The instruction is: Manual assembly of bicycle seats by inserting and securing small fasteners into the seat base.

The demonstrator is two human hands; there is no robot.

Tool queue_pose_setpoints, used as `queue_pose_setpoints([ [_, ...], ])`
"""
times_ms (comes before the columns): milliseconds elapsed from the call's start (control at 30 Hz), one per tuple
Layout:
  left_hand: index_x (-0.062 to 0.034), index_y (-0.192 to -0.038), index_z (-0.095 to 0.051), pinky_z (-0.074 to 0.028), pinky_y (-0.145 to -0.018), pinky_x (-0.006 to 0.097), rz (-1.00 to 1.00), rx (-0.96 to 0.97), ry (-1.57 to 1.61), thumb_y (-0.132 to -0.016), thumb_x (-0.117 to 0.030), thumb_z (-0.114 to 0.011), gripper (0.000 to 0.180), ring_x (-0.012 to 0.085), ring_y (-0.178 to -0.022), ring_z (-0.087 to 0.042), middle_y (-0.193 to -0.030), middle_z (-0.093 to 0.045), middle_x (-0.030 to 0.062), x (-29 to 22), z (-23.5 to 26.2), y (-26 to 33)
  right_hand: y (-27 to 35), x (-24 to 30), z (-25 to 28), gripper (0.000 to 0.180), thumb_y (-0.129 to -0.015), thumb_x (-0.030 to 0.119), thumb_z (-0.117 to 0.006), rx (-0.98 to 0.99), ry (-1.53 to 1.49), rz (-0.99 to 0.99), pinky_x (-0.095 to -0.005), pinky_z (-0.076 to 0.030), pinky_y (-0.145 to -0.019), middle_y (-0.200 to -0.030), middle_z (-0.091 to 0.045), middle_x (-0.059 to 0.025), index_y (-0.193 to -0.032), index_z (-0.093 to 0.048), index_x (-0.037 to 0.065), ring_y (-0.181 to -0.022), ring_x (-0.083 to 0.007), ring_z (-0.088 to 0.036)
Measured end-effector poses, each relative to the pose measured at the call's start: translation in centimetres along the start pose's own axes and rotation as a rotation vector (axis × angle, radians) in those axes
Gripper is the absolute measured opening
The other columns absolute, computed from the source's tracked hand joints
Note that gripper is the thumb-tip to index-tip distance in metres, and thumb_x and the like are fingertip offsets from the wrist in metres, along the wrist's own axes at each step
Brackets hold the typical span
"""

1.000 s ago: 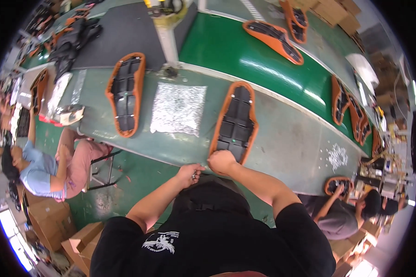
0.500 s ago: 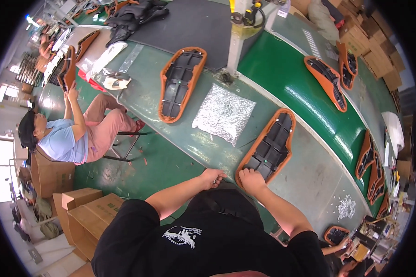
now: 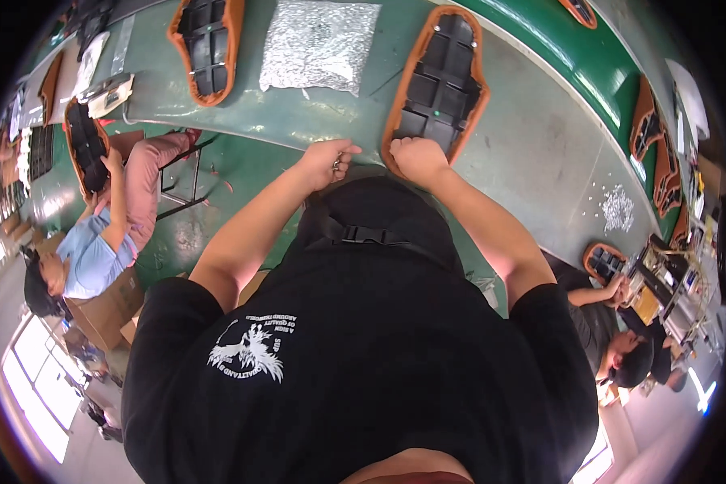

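My right hand (image 3: 419, 161) is closed at the near end of a long padded panel (image 3: 440, 89), its fingers curled over the edge. The panel lies on the table with its black ribbed plastic back up and an orange-brown covering wrapped round its rim. Just left of the panel, my left hand (image 3: 331, 164) is closed in front of my body. A small dark metal piece shows at its curled fingers; what it is I cannot make out. A second such panel (image 3: 207, 52) and a clear bag of small silvery pieces (image 3: 319, 47) lie farther left.
Loose small pale pieces (image 3: 618, 208) are heaped on the grey-green table (image 3: 540, 145) at right. More panels (image 3: 647, 117) lie beyond the green strip. At left a seated person in light blue (image 3: 97, 250) holds a panel. Another person (image 3: 609, 323) works at far right.
The view has tipped down toward my body, so the table sits higher in the picture. My right hand stays at the panel's near end. The seated person's panel has come lower.
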State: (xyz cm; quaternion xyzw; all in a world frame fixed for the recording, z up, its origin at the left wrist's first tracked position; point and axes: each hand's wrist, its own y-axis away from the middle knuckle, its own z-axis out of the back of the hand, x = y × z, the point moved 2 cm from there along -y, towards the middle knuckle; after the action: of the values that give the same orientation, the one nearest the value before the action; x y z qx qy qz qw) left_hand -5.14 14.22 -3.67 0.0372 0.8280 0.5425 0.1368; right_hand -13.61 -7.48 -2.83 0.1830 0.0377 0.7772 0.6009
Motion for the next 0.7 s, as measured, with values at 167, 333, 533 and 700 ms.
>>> queue_pose_setpoints([
  [167,-0.0022,-0.110,-0.064,-0.032,-0.054,0.026,0.036,-0.029,-0.097,-0.106,-0.029,-0.048,0.032,0.0098,-0.061,-0.038,-0.070,-0.043,-0.0046,1.1,-0.5,-0.2,0.6,0.9,2.9,0.033,-0.099,0.032,-0.052,0.298,-0.153,-0.279,-0.0433,-0.058,-0.073,-0.088,-0.073,-0.0133,-0.097,-0.069,0.005,-0.083,-0.0340,-0.073],
  [333,-0.0026,-0.113,-0.063,-0.029,-0.051,0.027,0.008,-0.001,-0.096,-0.106,-0.029,-0.049,0.031,0.0096,-0.057,-0.033,-0.068,-0.039,-0.0053,-0.2,-0.5,-0.2,3.6,0.5,0.5,0.025,-0.093,0.024,-0.056,0.045,-0.132,-0.175,-0.0447,-0.057,-0.076,-0.095,-0.072,-0.0148,-0.097,-0.068,0.003,-0.088,-0.0336,-0.072],
  [533,-0.0005,-0.131,-0.054,-0.027,-0.049,0.028,-0.217,-0.097,-0.211,-0.105,-0.021,-0.049,0.033,0.0092,-0.053,-0.031,-0.066,-0.039,-0.0040,-4.7,0.6,0.5,7.9,-2.3,0.6,0.014,-0.087,0.015,-0.060,-0.056,-0.344,-0.404,-0.0475,-0.056,-0.078,-0.094,-0.071,-0.0163,-0.093,-0.066,0.003,-0.085,-0.0389,-0.069],
  [700,0.0006,-0.137,-0.051,-0.031,-0.051,0.028,-0.476,-0.257,-0.188,-0.095,-0.005,-0.046,0.043,0.0108,-0.057,-0.040,-0.071,-0.049,0.0012,-10.2,3.1,1.9,10.1,-8.6,-0.8,0.037,-0.092,0.025,-0.070,-0.450,-0.752,-0.973,-0.0412,-0.057,-0.081,-0.103,-0.070,-0.0137,-0.119,-0.061,0.002,-0.084,-0.0282,-0.069],
])
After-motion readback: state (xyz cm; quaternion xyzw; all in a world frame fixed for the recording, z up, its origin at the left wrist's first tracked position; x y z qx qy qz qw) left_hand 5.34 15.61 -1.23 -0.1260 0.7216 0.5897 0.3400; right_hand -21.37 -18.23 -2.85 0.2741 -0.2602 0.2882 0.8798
